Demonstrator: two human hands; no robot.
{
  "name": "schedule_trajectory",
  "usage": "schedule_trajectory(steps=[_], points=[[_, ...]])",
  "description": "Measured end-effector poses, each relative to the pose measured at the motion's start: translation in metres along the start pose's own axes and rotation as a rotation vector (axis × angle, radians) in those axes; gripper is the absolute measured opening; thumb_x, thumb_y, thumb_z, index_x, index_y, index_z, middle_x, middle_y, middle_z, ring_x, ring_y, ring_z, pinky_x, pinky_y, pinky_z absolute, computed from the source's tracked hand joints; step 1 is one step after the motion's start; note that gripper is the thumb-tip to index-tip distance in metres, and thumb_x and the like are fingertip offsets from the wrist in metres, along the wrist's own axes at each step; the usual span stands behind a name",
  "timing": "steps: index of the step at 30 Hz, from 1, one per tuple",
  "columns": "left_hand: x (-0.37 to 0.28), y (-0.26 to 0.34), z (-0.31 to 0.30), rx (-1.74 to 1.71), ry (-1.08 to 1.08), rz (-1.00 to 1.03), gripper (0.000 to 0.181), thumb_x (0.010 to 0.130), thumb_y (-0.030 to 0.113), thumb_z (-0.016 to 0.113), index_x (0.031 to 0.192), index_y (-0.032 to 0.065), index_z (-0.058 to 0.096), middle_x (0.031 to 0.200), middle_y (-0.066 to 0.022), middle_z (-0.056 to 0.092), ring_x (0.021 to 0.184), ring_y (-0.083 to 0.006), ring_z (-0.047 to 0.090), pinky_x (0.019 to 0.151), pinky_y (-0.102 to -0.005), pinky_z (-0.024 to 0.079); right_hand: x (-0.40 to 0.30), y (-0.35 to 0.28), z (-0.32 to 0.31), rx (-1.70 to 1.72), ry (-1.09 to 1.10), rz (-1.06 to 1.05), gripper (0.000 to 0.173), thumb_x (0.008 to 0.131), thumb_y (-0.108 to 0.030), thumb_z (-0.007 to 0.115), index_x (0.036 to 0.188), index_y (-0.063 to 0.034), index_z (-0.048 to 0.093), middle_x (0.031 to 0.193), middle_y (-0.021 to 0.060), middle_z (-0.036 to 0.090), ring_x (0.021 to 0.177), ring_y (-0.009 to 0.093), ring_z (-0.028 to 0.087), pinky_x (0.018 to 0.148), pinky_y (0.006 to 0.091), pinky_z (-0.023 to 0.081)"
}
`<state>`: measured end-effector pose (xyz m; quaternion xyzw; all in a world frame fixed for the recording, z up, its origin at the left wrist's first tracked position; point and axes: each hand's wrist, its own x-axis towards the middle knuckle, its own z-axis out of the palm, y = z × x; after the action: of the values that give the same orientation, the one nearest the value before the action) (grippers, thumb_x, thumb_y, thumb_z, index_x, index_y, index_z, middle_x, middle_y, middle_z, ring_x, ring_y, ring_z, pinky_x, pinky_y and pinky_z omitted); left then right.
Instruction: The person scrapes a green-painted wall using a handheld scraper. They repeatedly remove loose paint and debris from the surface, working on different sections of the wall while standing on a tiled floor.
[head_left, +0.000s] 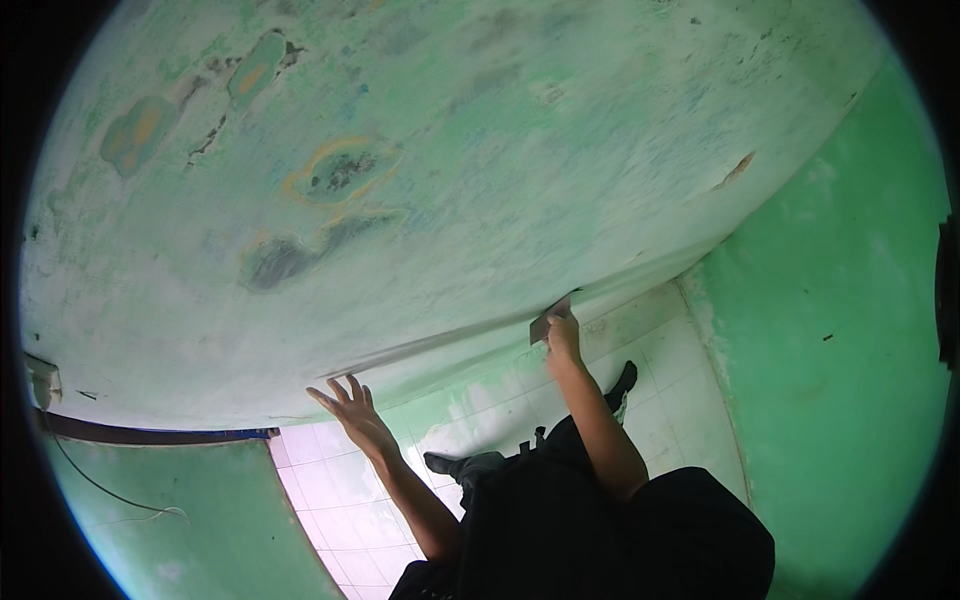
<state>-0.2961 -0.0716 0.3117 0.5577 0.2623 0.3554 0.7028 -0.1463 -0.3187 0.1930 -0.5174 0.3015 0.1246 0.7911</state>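
Observation:
My right hand (562, 337) grips a flat, dark brownish sheet (550, 319), perhaps sandpaper, held up against the worn green and white wall (465, 247). The exact material of the sheet cannot be told. My left hand (361, 421) holds nothing, its fingers spread close to the lower left of this wall; whether the fingertips touch it is unclear. Dark grey patches (281, 262) and an orange-rimmed bare spot (341, 174) mark the surface ahead of me.
A smoother green wall (840, 300) meets the worn one at the right. White floor tiles (352, 517) lie below, around my dark-covered feet (441, 463). At the left, a cable (90, 480) hangs from a pale box (43, 382) on the wall, near another green wall section (202, 517).

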Motion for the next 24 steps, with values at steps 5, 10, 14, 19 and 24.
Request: schedule_trajectory(steps=[5,10,14,19,24], points=[[0.001,-0.001,0.003,0.049,-0.029,0.021,0.072,0.092,0.056,0.023,0.143,0.0207,-0.012,0.148,-0.0214,-0.001,0.134,-0.0418,0.013,0.108,-0.0538,0.008,0.026,0.0,-0.007,0.144,-0.043,-0.162,0.054,0.086,-0.002,0.04,0.138,-0.0073,0.027,0.127,0.0085,0.044,0.113,0.023,0.046,0.095,0.0357,0.036],[0.001,-0.006,0.005,0.057,-0.011,0.025,0.077,0.09,0.06,0.024,0.142,0.0191,-0.014,0.148,-0.0218,-0.001,0.134,-0.0415,0.013,0.108,-0.0553,0.006,-0.013,-0.031,0.011,0.101,-0.036,-0.01,0.057,0.086,0.0,0.036,0.141,-0.0083,0.023,0.135,0.0091,0.039,0.121,0.023,0.041,0.098,0.0361,0.035],[0.0,-0.005,0.005,0.069,-0.018,0.023,0.077,0.089,0.062,0.024,0.142,0.0194,-0.014,0.148,-0.0209,-0.004,0.135,-0.041,0.012,0.107,-0.0561,0.006,0.0,-0.008,0.012,-0.175,0.047,-0.242,0.054,0.09,-0.009,0.035,0.142,-0.0043,0.019,0.141,0.0155,0.032,0.127,0.025,0.036,0.101,0.0324,0.03],[0.011,-0.014,0.0,0.058,-0.026,0.034,0.075,0.09,0.059,0.024,0.142,0.0206,-0.013,0.148,-0.0193,-0.006,0.135,-0.038,0.012,0.108,-0.0547,0.007,0.025,0.014,0.003,-0.323,0.049,-0.128,0.057,0.092,-0.011,0.033,0.142,-0.0011,0.008,0.14,0.0234,0.03,0.127,0.033,0.035,0.102,0.0323,0.028],[0.011,-0.018,-0.003,0.051,-0.041,0.013,0.07,0.093,0.054,0.025,0.142,0.0232,-0.013,0.149,-0.0155,-0.005,0.134,-0.0322,0.019,0.109,-0.0535,0.009,0.008,0.031,0.023,-0.382,0.111,-0.479,0.06,0.089,-0.005,0.03,0.142,0.0006,0.004,0.144,0.0221,0.024,0.129,0.031,0.031,0.105,0.0318,0.024]])
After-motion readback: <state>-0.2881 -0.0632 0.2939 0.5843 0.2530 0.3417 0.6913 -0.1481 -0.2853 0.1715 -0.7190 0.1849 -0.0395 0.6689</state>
